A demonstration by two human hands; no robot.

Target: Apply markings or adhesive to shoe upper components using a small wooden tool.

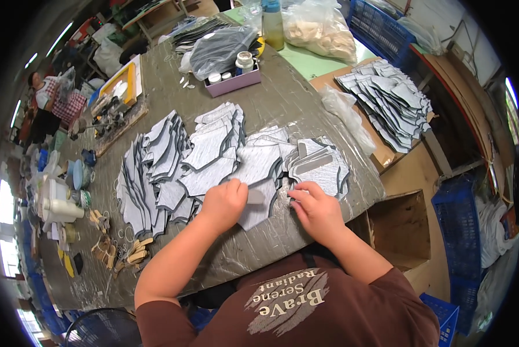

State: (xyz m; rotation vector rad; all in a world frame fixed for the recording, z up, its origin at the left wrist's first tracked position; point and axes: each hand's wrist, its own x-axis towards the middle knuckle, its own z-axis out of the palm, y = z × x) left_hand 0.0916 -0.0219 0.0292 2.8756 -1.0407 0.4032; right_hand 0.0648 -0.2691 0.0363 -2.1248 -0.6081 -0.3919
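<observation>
Head view: light-grey, streaked, dark-edged flat sheet pieces (258, 162), the work in hand, in overlapping stacks on a dark, plastic-covered worktable (213, 277) before the person. Left hand (223, 203): over the near edge of the middle stacks, fingers curled in a narrow closing; a small, flat grey strip (256, 198) shows just beside it, whether gripped cannot be told. Right hand (316, 209): at the near edge of the rightmost table stack, thumb and forefinger bent close together; what lies between them cannot be told. Containers: 1 open, lavender, rectangular box (234, 86) beyond the stacks, holding 1 white-and-blue jar (244, 62) and 2 small white-topped pots (215, 77); 1 clear plastic bag (222, 51) behind it, dark material showing through; 1 clear bottle with a blue top (273, 30), yellowish liquid inside; 1 large clear plastic bag (320, 32) of beige pieces; 1 blue lattice plastic crate (378, 28) at far right, contents not discernible; 1 open, brown, wooden compartment (404, 231) below the table's right end. On a brown cardboard sheet (385, 155), right: 1 further heap of grey pieces (386, 101).
</observation>
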